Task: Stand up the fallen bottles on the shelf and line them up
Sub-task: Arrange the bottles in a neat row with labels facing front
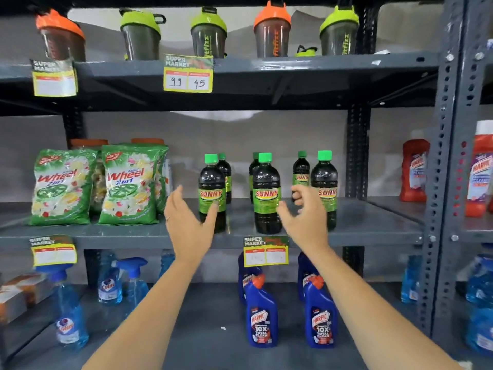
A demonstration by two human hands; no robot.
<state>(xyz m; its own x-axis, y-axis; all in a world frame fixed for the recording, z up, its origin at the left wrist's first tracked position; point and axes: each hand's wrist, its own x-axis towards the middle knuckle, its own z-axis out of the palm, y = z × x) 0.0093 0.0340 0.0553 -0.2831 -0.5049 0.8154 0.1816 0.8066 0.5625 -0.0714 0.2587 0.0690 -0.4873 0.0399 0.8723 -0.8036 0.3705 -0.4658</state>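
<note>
Bottles [266, 193] stand upright on the shelf [373, 225]; left hand [186, 220] and right hand [306, 217], both open and empty, flank the middle one.

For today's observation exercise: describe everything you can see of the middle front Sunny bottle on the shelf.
The middle front Sunny bottle stands upright on the grey metal shelf, near its front edge. It looks like clear plastic holding dark liquid, with a bright green screw cap and a green label with red lettering. The right hand overlaps its lower right side; actual contact is unclear.

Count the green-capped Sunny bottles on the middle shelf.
6, all upright: front row left, middle, right; one behind each, at. More could be hidden behind these.
</note>
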